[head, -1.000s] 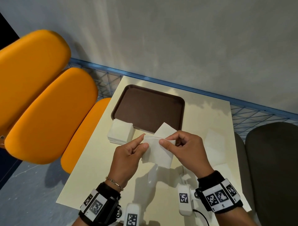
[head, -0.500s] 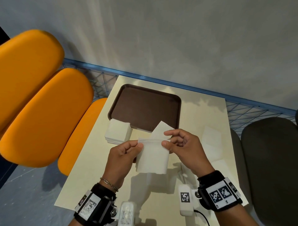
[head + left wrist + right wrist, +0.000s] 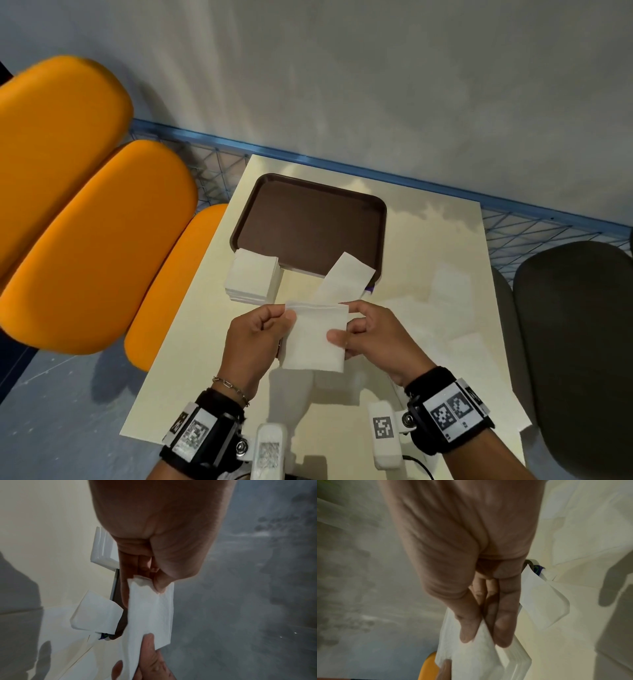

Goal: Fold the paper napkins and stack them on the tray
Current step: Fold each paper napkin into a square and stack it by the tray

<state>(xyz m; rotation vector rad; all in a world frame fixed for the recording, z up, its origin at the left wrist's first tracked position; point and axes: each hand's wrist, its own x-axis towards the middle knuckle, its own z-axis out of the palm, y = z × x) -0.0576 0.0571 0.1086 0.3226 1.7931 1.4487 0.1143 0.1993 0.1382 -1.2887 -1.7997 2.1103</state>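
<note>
Holding: we keep one napkin [image 3: 317,337] up off the table [image 3: 428,260], folded over along its top edge, at about 6 o'clock from the tray.
Table: the pale top carries everything, with orange seats [image 3: 85,222] out at 9 o'clock.
Tray: the brown tray [image 3: 308,222] sits at 12 o'clock from our hands; as far as we can see its floor is bare, so nothing is stacked there yet.
Stack: a white pile of napkins [image 3: 251,277] lies at 10 o'clock from our hands, its far corner overlapping the tray's near rim; whether these are already folded we cannot tell.
Dispenser sheet: another napkin [image 3: 347,277] sticks up at 1 o'clock, over the tray's near right corner.
Left hand: our left hand [image 3: 255,337] pinches the napkin's left upper corner between thumb and curled fingers.
Right hand: our right hand [image 3: 373,337] pinches the right edge, thumb on the front.
Progress: we judge the task barely begun: this fold is unfinished, and every napkin awaits stacking on the tray.
</note>
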